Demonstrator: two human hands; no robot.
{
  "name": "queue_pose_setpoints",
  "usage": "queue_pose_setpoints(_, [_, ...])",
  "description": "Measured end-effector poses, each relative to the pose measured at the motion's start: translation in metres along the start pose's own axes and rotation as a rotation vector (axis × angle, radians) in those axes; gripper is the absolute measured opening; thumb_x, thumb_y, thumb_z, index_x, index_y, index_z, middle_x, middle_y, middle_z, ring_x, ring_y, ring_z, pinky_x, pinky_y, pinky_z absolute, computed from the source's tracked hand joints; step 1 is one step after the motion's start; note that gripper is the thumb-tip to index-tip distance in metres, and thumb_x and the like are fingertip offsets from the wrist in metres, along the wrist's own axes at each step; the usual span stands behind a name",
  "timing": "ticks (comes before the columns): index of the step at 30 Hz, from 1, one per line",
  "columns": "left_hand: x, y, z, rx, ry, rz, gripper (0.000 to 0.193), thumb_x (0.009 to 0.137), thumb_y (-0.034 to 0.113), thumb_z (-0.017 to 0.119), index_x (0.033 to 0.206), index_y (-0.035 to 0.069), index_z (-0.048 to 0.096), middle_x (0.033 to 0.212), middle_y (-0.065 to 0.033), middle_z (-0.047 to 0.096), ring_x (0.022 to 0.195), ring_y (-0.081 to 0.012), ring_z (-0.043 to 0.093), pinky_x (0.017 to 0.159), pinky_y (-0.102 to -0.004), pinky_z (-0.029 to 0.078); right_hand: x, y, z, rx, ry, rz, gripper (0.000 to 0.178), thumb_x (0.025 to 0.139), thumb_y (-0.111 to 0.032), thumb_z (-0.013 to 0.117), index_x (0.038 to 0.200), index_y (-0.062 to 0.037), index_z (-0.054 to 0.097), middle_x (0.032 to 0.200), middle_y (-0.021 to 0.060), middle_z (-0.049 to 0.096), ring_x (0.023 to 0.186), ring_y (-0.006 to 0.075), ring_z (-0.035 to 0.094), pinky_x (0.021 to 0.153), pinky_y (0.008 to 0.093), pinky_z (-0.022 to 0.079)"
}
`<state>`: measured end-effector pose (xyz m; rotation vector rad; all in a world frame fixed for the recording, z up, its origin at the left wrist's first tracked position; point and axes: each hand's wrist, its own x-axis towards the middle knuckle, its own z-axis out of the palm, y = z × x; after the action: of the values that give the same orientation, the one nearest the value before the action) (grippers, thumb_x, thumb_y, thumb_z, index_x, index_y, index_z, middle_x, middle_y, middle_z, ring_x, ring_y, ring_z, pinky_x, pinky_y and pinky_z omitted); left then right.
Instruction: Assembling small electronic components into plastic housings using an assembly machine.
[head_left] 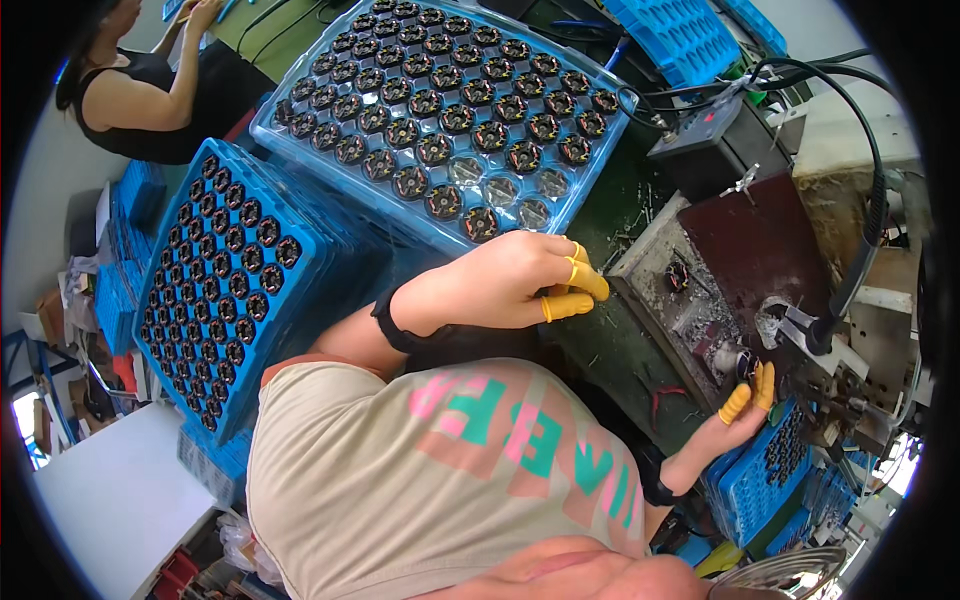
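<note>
My left hand (525,283), with yellow finger cots on some fingers, hovers between the large clear-and-blue tray (262,128) and the workbench. Its fingers are bent together; whether anything is between them is hidden. At the right, my right hand (738,410) also wears yellow finger cots and pinches a small round black motor part (746,366) at the bench fixture. A similar motor part (678,275) lies on the metal plate (650,258) among scattered bits. Rows of round black motor parts with coil windings fill most of the large tray; several pockets at its near corner hold none.
Left of me stands a tilted stack of blue trays (330,240) with more parts. A black cable (878,190) arches down to a metal clamp beside my right hand. Another blue tray (745,490) sits below that hand. A person (150,105) works at the far left.
</note>
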<state>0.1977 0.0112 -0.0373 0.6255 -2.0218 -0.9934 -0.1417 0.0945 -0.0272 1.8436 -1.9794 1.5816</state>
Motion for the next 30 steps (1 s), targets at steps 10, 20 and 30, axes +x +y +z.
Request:
queue_pose_setpoints(10, [0.005, 0.014, 0.020, 0.354, 0.004, -0.057, 0.017, 0.085, 0.016, 0.068, 0.100, 0.009, 0.066, 0.087, -0.0061, 0.062, 0.082, -0.0257, 0.062, 0.071, -0.0362, 0.051, 0.004, 0.001, 0.012, 0.107, -0.061, 0.074, 0.037, 0.092, -0.012, 0.066, 0.124, 0.0033, 0.056, 0.115, 0.0079, 0.060, 0.102, 0.0152, 0.057, 0.093, 0.0270, 0.045])
queue_pose_setpoints(20, [0.059, 0.032, 0.062, 0.152, 0.061, 0.184, 0.019, 0.082, 0.014, 0.069, 0.100, 0.007, 0.066, 0.088, -0.0085, 0.062, 0.084, -0.0288, 0.060, 0.074, -0.0385, 0.051, -0.005, 0.003, -0.010, 0.105, 0.058, -0.008, 0.044, 0.085, -0.010, 0.073, 0.122, 0.0058, 0.055, 0.119, 0.0117, 0.060, 0.112, 0.0241, 0.053, 0.106, 0.0379, 0.036])
queue_pose_setpoints(30, [0.081, 0.034, 0.101, 0.000, -0.058, 0.176, 0.020, 0.081, 0.012, 0.069, 0.100, 0.005, 0.068, 0.090, -0.0124, 0.065, 0.087, -0.0316, 0.062, 0.075, -0.0400, 0.052, -0.027, -0.012, -0.032, -0.141, -0.145, -0.209, 0.049, 0.073, -0.023, 0.084, 0.112, -0.0011, 0.064, 0.103, 0.0123, 0.061, 0.095, 0.0294, 0.058, 0.087, 0.0374, 0.046])
